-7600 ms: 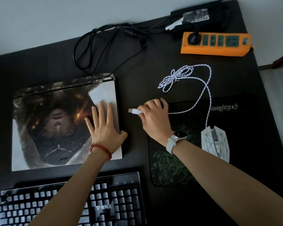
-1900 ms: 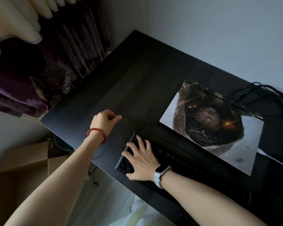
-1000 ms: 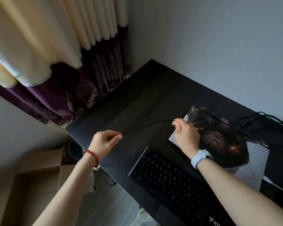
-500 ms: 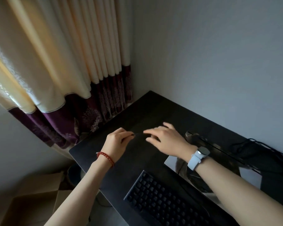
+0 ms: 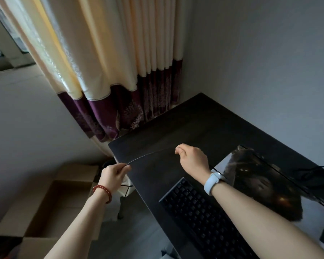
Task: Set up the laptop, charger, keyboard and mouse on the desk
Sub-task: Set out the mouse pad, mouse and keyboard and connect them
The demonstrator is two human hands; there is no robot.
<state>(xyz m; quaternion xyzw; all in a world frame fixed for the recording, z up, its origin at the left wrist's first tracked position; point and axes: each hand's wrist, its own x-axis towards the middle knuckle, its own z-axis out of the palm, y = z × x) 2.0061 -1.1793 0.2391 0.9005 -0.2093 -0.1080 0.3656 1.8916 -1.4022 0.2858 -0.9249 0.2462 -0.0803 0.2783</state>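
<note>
A dark, matte wooden desk [image 5: 185, 116] runs from the corner by a cream curtain with a purple patterned hem [image 5: 120, 81] toward the lower right. On it lies the closed laptop with a painted portrait skin on its lid [image 5: 266, 182], lid down, toward the desk's right side. A tangle of black charger leads [image 5: 318, 176] sits just beyond the laptop's far edge. In front of the laptop, at the near edge, rests the black mechanical keyboard [image 5: 200, 215]. An open brown cardboard box [image 5: 45, 208] stands on the floor beside the desk. The mouse is out of view.

Between the hands stretches a thin dark cable [image 5: 150, 153], most likely the keyboard's lead, though its ends are hidden. The left hand [image 5: 113, 176], off the desk's left corner, pinches one stretch of it between thumb and fingers. The right hand [image 5: 193, 158], above the desktop, is curled around the other stretch, a small loop showing at the fingertips.

The step in hand looks like drawing out the cable to find its plug. Doing it well means letting the cable slide through a light pinch instead of tugging, keeping it off the desk corner, and feeding slack toward the laptop's side ports.
</note>
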